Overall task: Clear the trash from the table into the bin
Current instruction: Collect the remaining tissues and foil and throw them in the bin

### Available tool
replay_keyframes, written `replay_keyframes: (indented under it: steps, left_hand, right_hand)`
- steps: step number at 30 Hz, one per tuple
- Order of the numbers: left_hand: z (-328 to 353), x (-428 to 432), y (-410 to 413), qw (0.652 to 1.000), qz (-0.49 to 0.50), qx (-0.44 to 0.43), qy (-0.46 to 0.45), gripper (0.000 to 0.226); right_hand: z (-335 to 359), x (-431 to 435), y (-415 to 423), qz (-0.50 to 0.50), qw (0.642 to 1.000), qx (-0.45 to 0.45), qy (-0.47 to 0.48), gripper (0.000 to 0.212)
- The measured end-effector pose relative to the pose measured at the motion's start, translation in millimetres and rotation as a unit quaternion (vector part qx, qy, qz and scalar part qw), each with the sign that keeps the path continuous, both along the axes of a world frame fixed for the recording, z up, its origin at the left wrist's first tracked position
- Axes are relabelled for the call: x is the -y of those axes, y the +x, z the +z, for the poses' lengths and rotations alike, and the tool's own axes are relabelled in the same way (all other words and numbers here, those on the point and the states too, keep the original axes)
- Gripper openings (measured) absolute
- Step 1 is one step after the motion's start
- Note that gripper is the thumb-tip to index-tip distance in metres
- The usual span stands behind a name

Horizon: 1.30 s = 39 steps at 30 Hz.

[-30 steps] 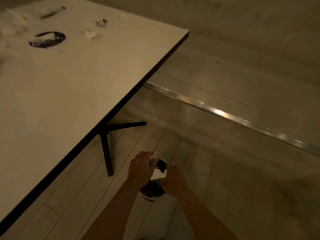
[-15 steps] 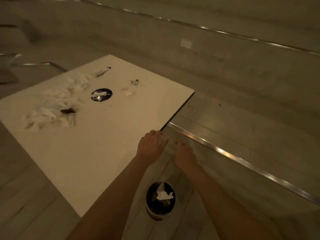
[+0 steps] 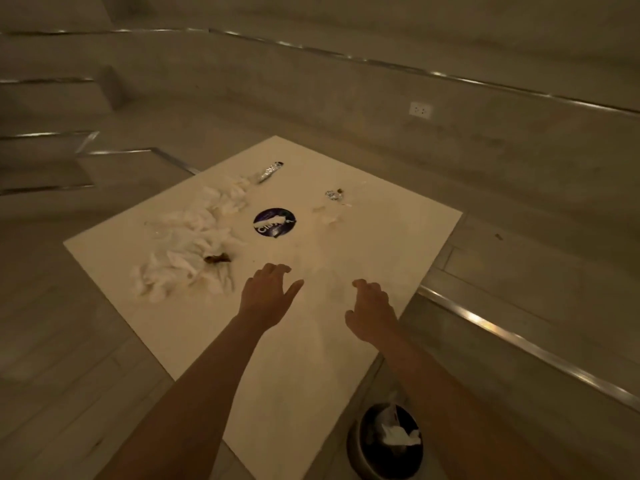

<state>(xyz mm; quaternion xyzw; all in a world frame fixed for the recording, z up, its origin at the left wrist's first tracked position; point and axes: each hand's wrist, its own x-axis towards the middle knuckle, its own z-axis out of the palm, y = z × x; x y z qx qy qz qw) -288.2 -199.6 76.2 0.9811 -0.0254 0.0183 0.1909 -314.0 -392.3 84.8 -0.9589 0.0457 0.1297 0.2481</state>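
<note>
Tissues [image 3: 183, 251] lie crumpled on the smooth table [image 3: 381, 244].

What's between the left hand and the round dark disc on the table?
Nothing: bare table separates left hand from disc, head view.

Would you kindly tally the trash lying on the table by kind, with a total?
Foil wrappers: 2, a long foil wrapper and a crumpled foil ball
Round purple lid: 1
Heap of white tissues: 1, single tissues uncountable
Brown scrap: 1
Small white paper scrap: 1
Total: 6
</note>
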Motion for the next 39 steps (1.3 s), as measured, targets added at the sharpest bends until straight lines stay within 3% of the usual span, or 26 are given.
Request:
replay_keyframes:
  steps: [3,7,12,18,23,25,31,35,39]
  left_hand:
    - [-16,-51,25,0.998,-0.014,0.008,0.058,0.053]
    - [-42,-113,49,0.992,-0.001,-0.028,0.126,0.081]
    - [-73,-159,74,0.988,-0.023,-0.079,0.134,0.098]
    - [-98,-176,86,0.996,-0.032,-0.073,0.050,0.084]
    - [-102,-176,109,0.993,-0.106,0.023,0.040,0.039]
    - [-103,-178,120,0.989,-0.135,0.016,0.057,0.029]
    - [-89,-177,159,0.993,-0.106,-0.026,0.039,0.040]
    - [-65,-178,191,0.997,-0.070,0.015,0.000,0.033]
    - [-51,-184,222,0.999,-0.028,-0.006,-0.037,0.039]
  right_hand:
    - [-9,-37,17,-0.019,1.000,0.000,0.006,0.053]
    - [-24,-82,34,-0.030,1.000,0.004,0.006,0.054]
    - [-42,-112,49,-0.041,0.999,-0.006,0.005,0.054]
    - [-54,-130,84,-0.046,0.999,-0.009,0.002,0.054]
    - [-63,-134,127,-0.037,0.999,0.001,0.003,0.054]
    - [-65,-133,140,-0.038,0.999,-0.004,0.005,0.053]
    - [-67,-129,165,-0.036,0.999,-0.008,0.008,0.054]
    - [-64,-128,174,-0.038,0.999,0.001,0.006,0.052]
    - [-64,-131,183,-0.046,0.999,0.007,0.001,0.053]
